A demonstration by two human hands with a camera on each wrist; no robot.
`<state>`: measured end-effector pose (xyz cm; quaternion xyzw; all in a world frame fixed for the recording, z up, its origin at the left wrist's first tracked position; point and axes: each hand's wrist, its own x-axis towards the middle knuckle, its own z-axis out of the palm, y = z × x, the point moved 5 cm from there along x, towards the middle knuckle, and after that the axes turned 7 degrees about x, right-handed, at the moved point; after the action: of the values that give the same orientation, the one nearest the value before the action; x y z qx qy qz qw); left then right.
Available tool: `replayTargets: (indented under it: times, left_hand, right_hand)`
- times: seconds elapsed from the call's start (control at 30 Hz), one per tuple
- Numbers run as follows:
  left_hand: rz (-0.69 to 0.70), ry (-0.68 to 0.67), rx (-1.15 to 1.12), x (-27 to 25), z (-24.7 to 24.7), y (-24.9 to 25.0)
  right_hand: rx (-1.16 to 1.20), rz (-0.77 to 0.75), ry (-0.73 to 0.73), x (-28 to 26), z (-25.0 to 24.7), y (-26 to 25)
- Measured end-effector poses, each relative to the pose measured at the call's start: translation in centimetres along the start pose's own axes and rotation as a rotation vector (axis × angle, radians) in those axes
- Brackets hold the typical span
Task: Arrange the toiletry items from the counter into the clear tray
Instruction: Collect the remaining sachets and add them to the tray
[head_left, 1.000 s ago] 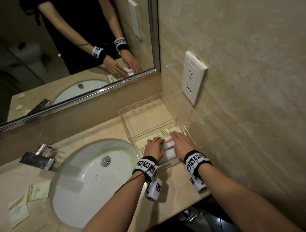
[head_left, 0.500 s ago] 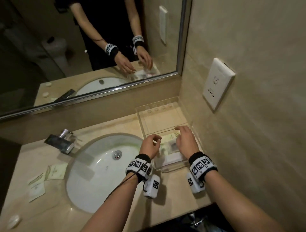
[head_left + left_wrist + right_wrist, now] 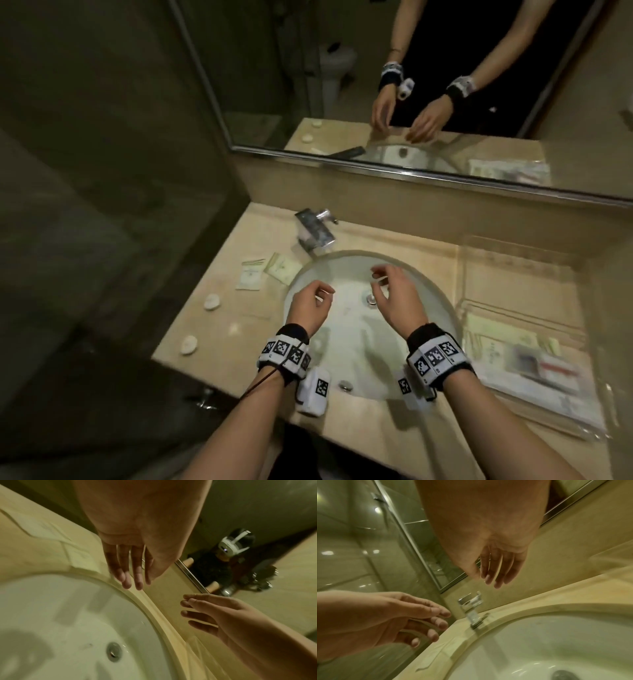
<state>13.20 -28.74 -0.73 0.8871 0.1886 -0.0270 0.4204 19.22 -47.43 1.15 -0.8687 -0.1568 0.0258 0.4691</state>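
The clear tray [image 3: 513, 274] stands on the counter at the right, against the wall. Its near end holds flat pale packets [image 3: 493, 346] and a white box with a red stripe [image 3: 555, 368]. Two more pale packets [image 3: 251, 278] [image 3: 284, 268] lie on the counter left of the sink, near the tap. Beyond them sit two small round white items [image 3: 211, 301] [image 3: 189, 344]. My left hand [image 3: 320, 296] and right hand [image 3: 380, 277] hover over the basin, fingers relaxed, holding nothing. In the wrist views the left fingers [image 3: 132, 577] and right fingers [image 3: 493, 577] hang loose and empty.
A white oval sink [image 3: 346, 329] fills the middle of the beige counter [image 3: 239, 329]. A chrome tap [image 3: 315, 229] stands at its back edge, under the mirror [image 3: 376, 85]. A glass shower wall [image 3: 102, 171] bounds the counter's left end.
Both hands have let go of the items in the tray and moved left, out over the sink. My view has swung left with them, so the tray now sits at the right edge.
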Motion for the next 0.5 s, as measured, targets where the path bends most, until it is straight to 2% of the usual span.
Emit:
replayTargets:
  times: [0.27,0.4,0.5]
  left_hand:
    - [-0.305,0.179,0.026,-3.3,-11.4,-14.3]
    - [-0.425,0.239,0.074,-4.6,-15.2,-19.1]
    - [-0.46,0.269,0.125,-4.7,-17.2,-21.8]
  right_hand:
    - [0.036,-0.092,-0.311,1.7,14.8,-7.7]
    - [0.024,-0.087,-0.432,2.1,20.8,-10.0]
    - [-0.037,-0.057,-0.495,2.6,24.5,-10.5]
